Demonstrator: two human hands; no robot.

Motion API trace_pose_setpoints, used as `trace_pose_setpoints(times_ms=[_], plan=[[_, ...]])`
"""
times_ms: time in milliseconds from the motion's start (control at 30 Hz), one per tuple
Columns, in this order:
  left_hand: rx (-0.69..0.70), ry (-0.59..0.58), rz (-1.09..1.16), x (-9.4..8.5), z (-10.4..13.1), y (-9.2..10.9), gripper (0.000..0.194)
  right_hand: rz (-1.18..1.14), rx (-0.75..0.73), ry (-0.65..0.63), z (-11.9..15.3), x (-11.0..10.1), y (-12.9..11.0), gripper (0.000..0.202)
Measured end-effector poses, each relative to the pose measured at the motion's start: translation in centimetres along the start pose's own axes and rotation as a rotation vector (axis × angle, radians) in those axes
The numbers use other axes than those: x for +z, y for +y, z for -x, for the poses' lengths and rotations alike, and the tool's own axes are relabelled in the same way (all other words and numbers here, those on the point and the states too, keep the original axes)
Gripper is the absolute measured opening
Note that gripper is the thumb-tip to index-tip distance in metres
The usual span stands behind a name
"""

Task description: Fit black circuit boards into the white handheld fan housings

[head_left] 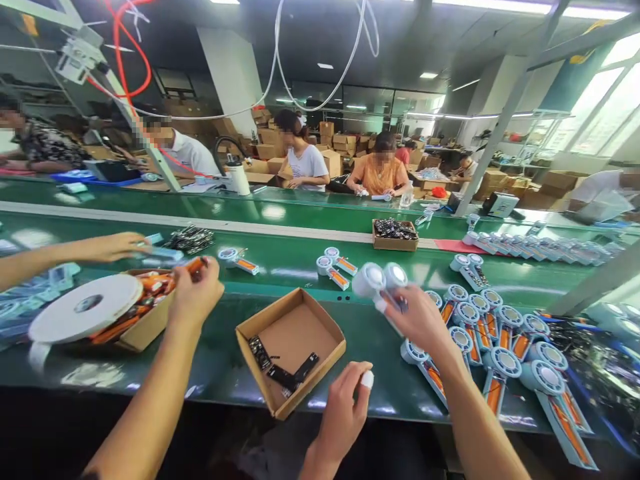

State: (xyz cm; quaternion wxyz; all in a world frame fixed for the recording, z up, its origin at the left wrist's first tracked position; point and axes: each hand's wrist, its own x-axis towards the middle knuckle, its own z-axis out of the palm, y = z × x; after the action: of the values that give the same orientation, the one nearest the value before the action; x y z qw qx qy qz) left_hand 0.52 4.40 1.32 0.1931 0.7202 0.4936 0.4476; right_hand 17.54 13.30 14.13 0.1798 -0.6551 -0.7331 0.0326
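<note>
My right hand [423, 323], with a white cover on one fingertip, is closed around two light-blue handheld fans [370, 279], blurred and lifted above the belt. My left hand [343, 410] is near the bench's front edge, its fingers curled together beside a white-covered tip; whether anything is pinched there is hidden. Close to it is a shallow cardboard box [327, 363] containing a few black circuit boards [285, 377]. Right of my right hand, several open fans [505, 363] with orange strips in their handles lie grouped together.
A co-worker's two hands [193, 293] work at the left, above a box of orange parts [155, 290] and a white reel [87, 307]. Fan pairs [333, 267] lie on the green belt. Another box [395, 243] holds dark parts. A metal post [595, 267] rises at right.
</note>
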Motion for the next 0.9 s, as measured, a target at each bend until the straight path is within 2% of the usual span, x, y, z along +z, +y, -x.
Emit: trace_pose_setpoints(times_ms=[67, 133, 167, 233, 333, 433, 533, 633, 667, 733, 833, 867, 900], plan=[[-0.036, 0.000, -0.074, -3.2, -0.5, 0.5, 0.037, -0.081, 0.000, 0.011, 5.7, 1.8, -0.2, 0.028], [-0.164, -0.010, -0.263, -6.6, -1.7, 0.1, 0.036, -0.058, 0.011, -0.013, 10.0, 4.1, -0.1, 0.019], [-0.259, -0.062, -0.400, -8.1, -2.4, -0.4, 0.035, -0.028, 0.023, -0.029, 11.4, 5.2, 0.0, 0.016], [-0.440, -0.301, -0.651, -10.1, -4.0, -1.7, 0.031, 0.047, 0.072, -0.064, 12.5, 7.3, 0.1, 0.017], [-0.493, -0.455, -0.683, -10.4, -5.9, -3.8, 0.009, 0.115, 0.105, -0.107, 11.9, 9.1, 0.6, 0.019], [-0.477, -0.511, -0.636, -9.2, -6.5, -5.4, 0.010, 0.096, 0.053, -0.098, 11.8, 9.2, 1.5, 0.031], [-0.451, -0.503, -0.583, -8.8, -6.2, -6.4, 0.011, 0.060, 0.014, -0.035, 13.3, 8.1, 2.4, 0.036], [-0.430, -0.417, -0.564, -9.6, -6.0, -6.8, 0.015, -0.008, 0.004, 0.029, 14.3, 6.8, 2.4, 0.029], [-0.426, -0.357, -0.561, -9.9, -6.0, -6.7, 0.016, -0.040, -0.008, 0.030, 14.2, 6.5, 2.1, 0.027], [-0.447, -0.130, -0.511, -10.4, -5.9, -6.0, 0.020, -0.093, -0.035, 0.006, 13.3, 6.5, 1.2, 0.025], [-0.487, 0.318, -0.273, -10.0, -5.6, -3.9, 0.030, -0.071, 0.026, -0.007, 10.6, 7.6, -0.5, 0.018], [-0.476, 0.409, -0.160, -9.5, -5.4, -3.0, 0.031, -0.039, 0.063, -0.001, 9.7, 8.2, -1.0, 0.015], [-0.456, 0.449, -0.046, -9.0, -5.2, -2.2, 0.032, -0.005, 0.092, 0.006, 9.0, 8.9, -1.4, 0.013]])
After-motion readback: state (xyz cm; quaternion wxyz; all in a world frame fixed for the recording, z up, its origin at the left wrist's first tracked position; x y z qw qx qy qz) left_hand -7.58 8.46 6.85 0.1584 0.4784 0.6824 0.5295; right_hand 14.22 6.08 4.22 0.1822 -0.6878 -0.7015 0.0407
